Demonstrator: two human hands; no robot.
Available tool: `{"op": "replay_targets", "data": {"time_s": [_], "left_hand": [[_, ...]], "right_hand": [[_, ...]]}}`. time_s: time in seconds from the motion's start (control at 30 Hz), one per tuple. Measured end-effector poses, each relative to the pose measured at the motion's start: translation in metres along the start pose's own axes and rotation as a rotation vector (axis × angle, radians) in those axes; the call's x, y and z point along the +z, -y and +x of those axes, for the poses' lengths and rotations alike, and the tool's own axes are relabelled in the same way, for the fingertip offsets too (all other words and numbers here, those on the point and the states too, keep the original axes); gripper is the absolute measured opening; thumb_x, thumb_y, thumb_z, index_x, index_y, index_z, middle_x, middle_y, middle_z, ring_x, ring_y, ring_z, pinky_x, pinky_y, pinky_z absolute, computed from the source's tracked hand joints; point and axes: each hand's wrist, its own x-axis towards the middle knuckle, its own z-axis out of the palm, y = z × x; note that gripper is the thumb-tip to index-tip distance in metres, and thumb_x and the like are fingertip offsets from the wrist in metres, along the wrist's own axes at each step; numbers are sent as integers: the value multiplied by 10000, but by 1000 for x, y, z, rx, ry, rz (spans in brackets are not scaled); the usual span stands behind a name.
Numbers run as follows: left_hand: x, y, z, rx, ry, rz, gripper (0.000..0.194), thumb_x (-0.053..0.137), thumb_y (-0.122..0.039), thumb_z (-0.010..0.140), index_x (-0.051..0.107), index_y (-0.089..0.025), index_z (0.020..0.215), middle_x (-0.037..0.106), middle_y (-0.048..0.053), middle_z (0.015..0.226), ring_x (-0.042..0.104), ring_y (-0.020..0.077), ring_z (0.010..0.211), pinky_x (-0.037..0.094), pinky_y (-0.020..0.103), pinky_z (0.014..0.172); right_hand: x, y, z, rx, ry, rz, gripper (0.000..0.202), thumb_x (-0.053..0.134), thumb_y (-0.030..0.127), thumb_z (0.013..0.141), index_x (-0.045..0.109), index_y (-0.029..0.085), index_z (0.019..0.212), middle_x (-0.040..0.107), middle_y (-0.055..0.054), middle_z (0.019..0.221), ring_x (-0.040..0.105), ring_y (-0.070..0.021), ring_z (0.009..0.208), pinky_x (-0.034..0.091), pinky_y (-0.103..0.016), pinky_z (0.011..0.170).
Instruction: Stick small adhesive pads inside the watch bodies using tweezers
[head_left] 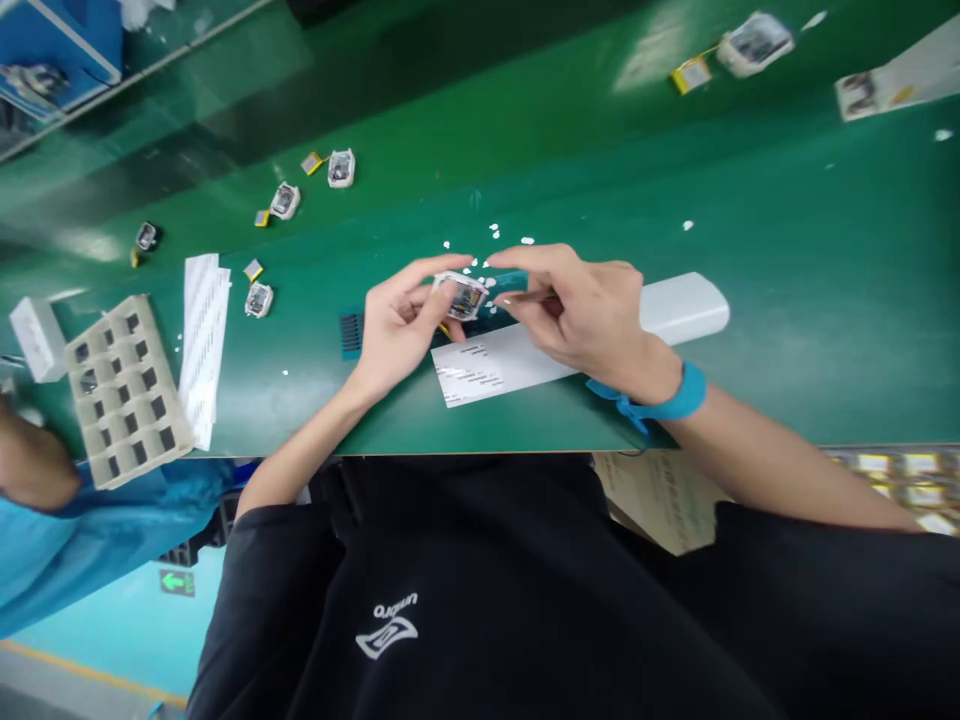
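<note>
My left hand (405, 315) is closed around a small white-framed watch case (460, 297) with its circuit board showing, tilted up a little above the green mat. Just to the right, my right hand (581, 305) has its index finger stretched out and its thumb apart from it. Whether its other fingers pinch something small, I cannot make out. Small white scraps (491, 282) lie scattered between and behind the hands. Partly under my right hand is a white sheet with printed lines (480, 372). A teal comb-like piece (351, 337) sits beside my left hand.
Several watch cases (285, 200) with yellow-edged batteries lie at the left and far right. A beige compartment tray (127, 390) and printed strips (202, 345) rest on the left. A white round-ended object (686, 305) lies behind my right wrist. A co-worker's arm (34, 460) is at far left.
</note>
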Motion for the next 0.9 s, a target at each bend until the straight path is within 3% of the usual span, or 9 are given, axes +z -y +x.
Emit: {"op": "replay_targets", "data": {"time_s": [0.07, 0.2, 0.4, 0.57, 0.7, 0.83, 0.9], "left_hand": [[13, 0, -4, -53, -4, -87, 382, 777, -595, 985, 746, -250, 1146, 822, -28, 810, 769, 142, 563, 637, 265, 577], [16, 2, -8, -100, -67, -181, 376, 813, -559, 970, 700, -229, 1113, 839, -14, 864, 802, 149, 606, 664, 251, 595], [14, 3, -16, -61, -118, -125, 319, 769, -529, 1016, 656, -267, 1158, 841, -21, 907, 824, 169, 656, 723, 308, 669], [17, 7, -22, 42, -127, -17, 221, 682, -489, 1081, 648, -310, 1205, 829, -22, 935, 844, 183, 759, 718, 319, 682], [22, 6, -25, 131, -198, 100, 185, 662, -461, 1096, 717, -308, 1184, 824, -13, 911, 812, 158, 744, 683, 289, 634], [24, 6, -26, 141, -232, 119, 167, 678, -433, 1091, 752, -300, 1159, 824, -17, 898, 770, 131, 675, 656, 267, 591], [23, 10, -24, 108, -226, 64, 156, 709, -429, 1074, 746, -289, 1134, 829, -23, 897, 776, 127, 657, 654, 256, 570]], "right_hand": [[-3, -1, 1, -6, 59, 5, 148, 675, 319, 1105, 687, 182, 1158, 834, -3, 958, 730, -111, 662, 468, -244, 517], [-5, -4, 0, -11, 171, 30, 136, 636, 276, 1096, 682, 189, 1002, 791, 7, 873, 724, -126, 685, 458, -244, 522], [-1, 3, -6, 162, 274, 20, 195, 606, 310, 1117, 741, 231, 1234, 838, -33, 1058, 757, -149, 800, 528, -269, 607], [3, 10, -11, 36, 114, -140, 196, 628, 220, 1100, 767, 229, 1239, 853, -10, 1042, 776, -123, 796, 462, -254, 504], [1, 11, -14, 30, 188, -259, 260, 594, 194, 1110, 809, 286, 1225, 854, 26, 1043, 786, -119, 795, 446, -268, 481], [-4, 8, -14, -30, 205, -166, 415, 506, 76, 1094, 777, 291, 1324, 843, 43, 1126, 769, -112, 796, 432, -280, 499], [-6, 6, -12, -5, 247, -101, 390, 501, 108, 1109, 772, 292, 1320, 837, 41, 1148, 769, -117, 824, 455, -268, 525]]}}
